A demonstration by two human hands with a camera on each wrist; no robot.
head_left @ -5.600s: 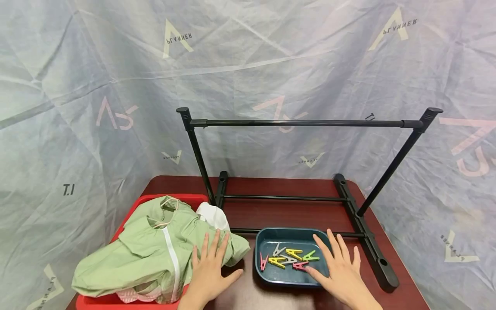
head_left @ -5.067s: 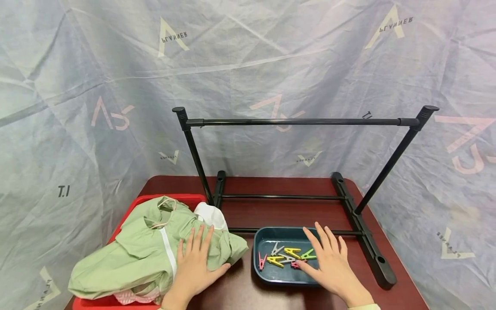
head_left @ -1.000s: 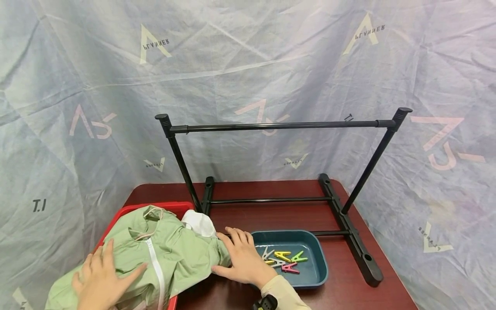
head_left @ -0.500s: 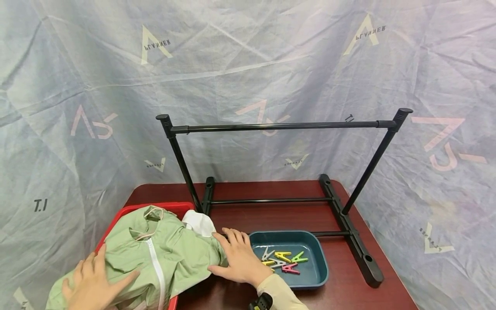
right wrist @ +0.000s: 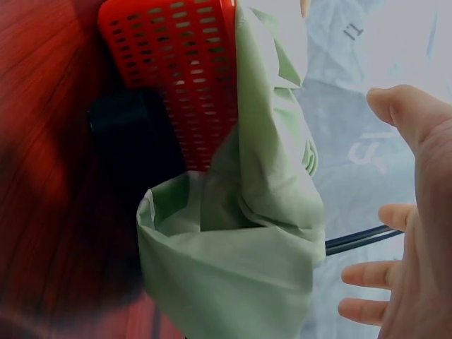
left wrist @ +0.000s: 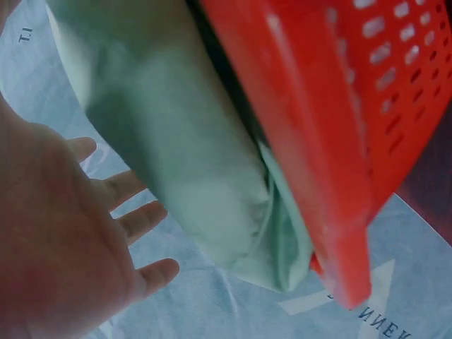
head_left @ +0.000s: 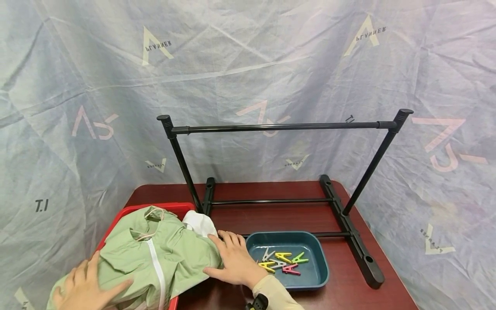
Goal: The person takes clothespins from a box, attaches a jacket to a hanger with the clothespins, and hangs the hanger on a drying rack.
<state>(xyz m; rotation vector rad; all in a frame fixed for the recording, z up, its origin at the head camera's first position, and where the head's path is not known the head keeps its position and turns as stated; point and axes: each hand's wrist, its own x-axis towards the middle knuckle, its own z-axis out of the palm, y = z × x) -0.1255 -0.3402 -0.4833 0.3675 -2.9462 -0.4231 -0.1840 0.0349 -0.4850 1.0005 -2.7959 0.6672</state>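
Observation:
A light green zip jacket [head_left: 184,254] with a white zipper lies heaped in a red basket [head_left: 123,212], spilling over its sides. My left hand [head_left: 83,286] hovers at the jacket's left side, fingers spread; in the left wrist view its fingertips come close to the green cloth [left wrist: 169,141], and contact cannot be told. My right hand [head_left: 234,262] is by the sleeve on the right, fingers extended. The right wrist view shows a gap between that hand [right wrist: 424,212] and the sleeve [right wrist: 233,261]. Neither hand holds anything.
A dark blue tray [head_left: 321,275] with several coloured clothespins [head_left: 283,257] stands right of the right hand. Behind it rises a black rack with a crossbar [head_left: 283,127]. White cloth [head_left: 199,223] pokes from the basket's back corner. All stand on a dark red table [head_left: 263,189].
Both hands have shifted left: the right from over the tray to the jacket's sleeve, the left to the jacket's far side. Over the last second both drift slightly left. The view has turned right.

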